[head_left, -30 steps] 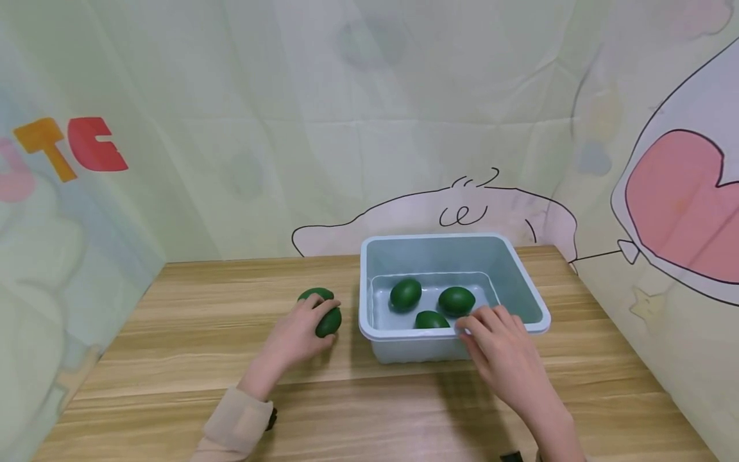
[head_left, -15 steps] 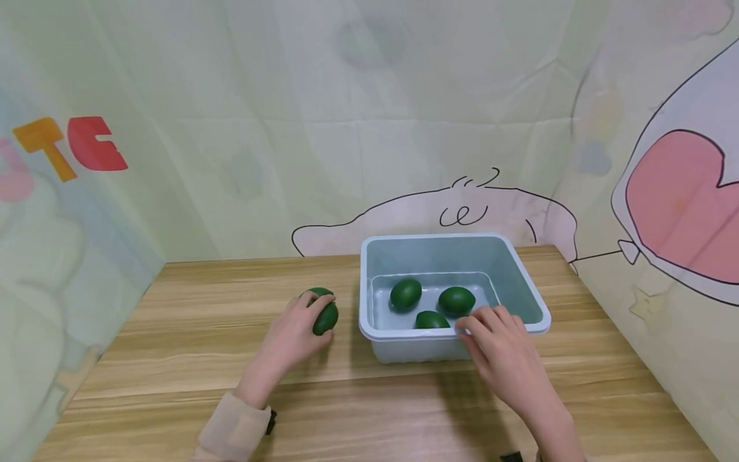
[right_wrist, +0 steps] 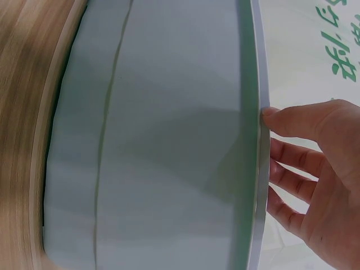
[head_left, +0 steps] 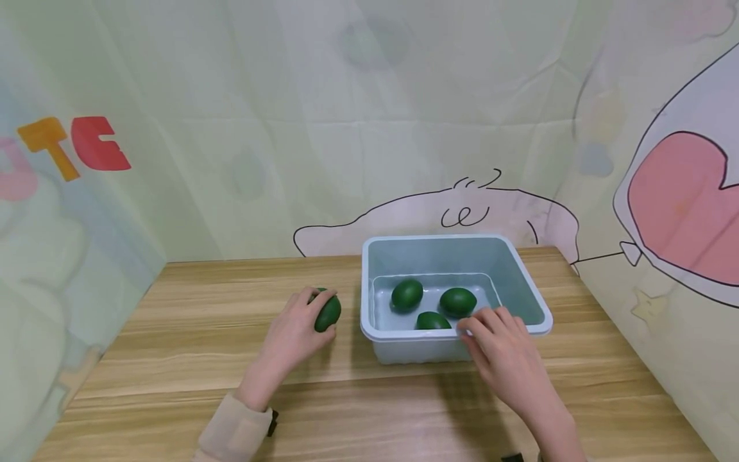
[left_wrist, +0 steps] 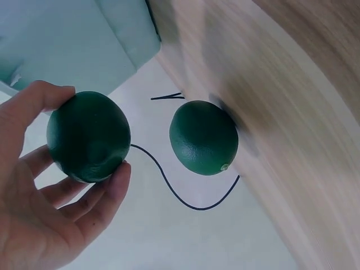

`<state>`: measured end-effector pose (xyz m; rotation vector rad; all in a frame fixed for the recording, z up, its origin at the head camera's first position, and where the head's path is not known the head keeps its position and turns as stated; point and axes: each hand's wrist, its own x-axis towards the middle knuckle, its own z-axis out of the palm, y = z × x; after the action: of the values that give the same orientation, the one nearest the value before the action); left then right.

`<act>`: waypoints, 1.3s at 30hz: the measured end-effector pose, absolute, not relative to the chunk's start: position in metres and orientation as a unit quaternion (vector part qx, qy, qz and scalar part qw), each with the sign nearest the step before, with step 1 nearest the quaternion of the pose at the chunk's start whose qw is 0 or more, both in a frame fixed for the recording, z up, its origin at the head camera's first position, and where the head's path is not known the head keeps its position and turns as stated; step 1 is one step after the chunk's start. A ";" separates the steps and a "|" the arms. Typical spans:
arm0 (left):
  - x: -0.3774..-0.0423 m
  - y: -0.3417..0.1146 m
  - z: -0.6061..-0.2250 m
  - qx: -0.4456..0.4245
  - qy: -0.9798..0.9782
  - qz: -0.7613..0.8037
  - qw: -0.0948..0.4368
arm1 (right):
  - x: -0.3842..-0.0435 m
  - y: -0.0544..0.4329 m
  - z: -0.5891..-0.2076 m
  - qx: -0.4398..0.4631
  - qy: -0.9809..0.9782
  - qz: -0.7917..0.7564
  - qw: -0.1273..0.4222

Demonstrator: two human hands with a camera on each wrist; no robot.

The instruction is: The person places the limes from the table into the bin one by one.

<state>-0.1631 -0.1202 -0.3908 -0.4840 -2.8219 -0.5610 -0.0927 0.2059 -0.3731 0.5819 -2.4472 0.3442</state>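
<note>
My left hand [head_left: 291, 330] holds a smooth dark green lime [left_wrist: 89, 136] between thumb and fingertips, to the left of a pale blue plastic box [head_left: 416, 350]. A second lime [left_wrist: 203, 138] rests on the table just beyond the held one, apart from it in the left wrist view. In the head view that second lime is mostly hidden by the fingers. At the box's front rim [right_wrist: 262, 169], my right hand [head_left: 505, 356] pinches the edge, thumb outside and fingers over it. Inside the box lie three limes [head_left: 458, 301], the front one partly covered by the rim.
The wood-grain table [head_left: 190, 346] carries everything. Behind it hangs a printed cloth backdrop [head_left: 323, 128] with cartoon drawings, meeting the table's back edge close behind the box. The cloth also runs along the left and right sides.
My left hand has lifted its lime slightly up and away, and now covers most of the second lime in the head view. The right hand stays on the rim.
</note>
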 end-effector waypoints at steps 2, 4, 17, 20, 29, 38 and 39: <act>-0.163 -0.120 -0.390 -0.165 -0.961 -0.191 0.113 | -0.093 0.206 -0.373 0.219 -0.921 0.129 0.297; -0.163 -0.119 -0.389 -0.165 -0.960 -0.193 0.115 | -0.093 0.206 -0.373 0.219 -0.921 0.128 0.296; -0.161 -0.113 -0.381 -0.171 -0.954 -0.191 0.154 | -0.093 0.206 -0.373 0.224 -0.918 0.126 0.304; -0.160 -0.112 -0.378 -0.176 -0.954 -0.184 0.158 | -0.093 0.206 -0.374 0.225 -0.917 0.127 0.305; -0.156 -0.108 -0.370 -0.186 -0.951 -0.180 0.169 | -0.093 0.207 -0.374 0.228 -0.915 0.128 0.306; -0.153 -0.103 -0.363 -0.200 -0.946 -0.180 0.183 | -0.093 0.208 -0.374 0.228 -0.916 0.131 0.304; -0.153 -0.102 -0.362 -0.201 -0.945 -0.179 0.185 | -0.093 0.208 -0.374 0.229 -0.916 0.131 0.304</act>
<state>-0.1534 -0.1023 -0.3619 -0.5655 -2.6634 -0.5048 -0.0926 0.2078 -0.3736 0.6056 -2.4258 0.3483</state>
